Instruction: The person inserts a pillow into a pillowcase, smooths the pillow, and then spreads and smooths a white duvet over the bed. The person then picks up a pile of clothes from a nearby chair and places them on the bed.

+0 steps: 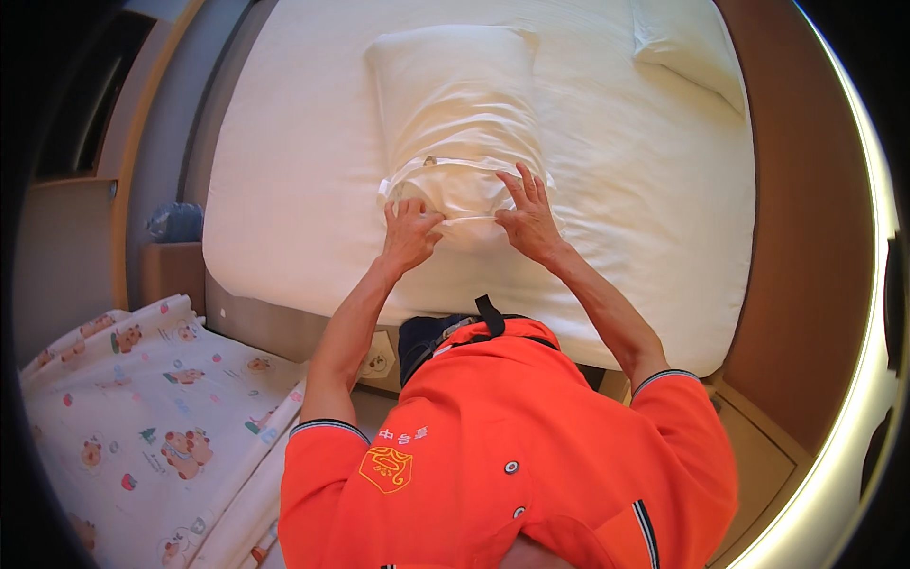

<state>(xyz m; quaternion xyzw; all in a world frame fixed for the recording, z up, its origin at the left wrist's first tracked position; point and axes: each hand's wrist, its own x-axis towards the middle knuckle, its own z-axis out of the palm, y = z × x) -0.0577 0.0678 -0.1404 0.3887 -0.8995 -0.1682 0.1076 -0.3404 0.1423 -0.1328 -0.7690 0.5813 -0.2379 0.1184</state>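
Note:
A white pillow in a pillowcase (455,92) lies flat on the bed, its far part smooth and its near part wrinkled. The case's open end faces me, with a loose hem and a small tag at its upper edge. My left hand (411,231) pinches the near edge of the opening on its left side. On the right side, my right hand (527,213) pinches the same edge between thumb and index finger, its other fingers raised. Between the two hands the hem is stretched in a short, nearly straight line. Both fingertips are partly hidden by cloth.
A white sheet (640,213) covers the mattress. Another white pillow (686,50) lies at the far right, near a brown headboard (803,213). Patterned cloth (142,419) is spread at lower left. Beyond it, a blue plastic-wrapped bundle (175,222) sits on a brown ledge (170,274).

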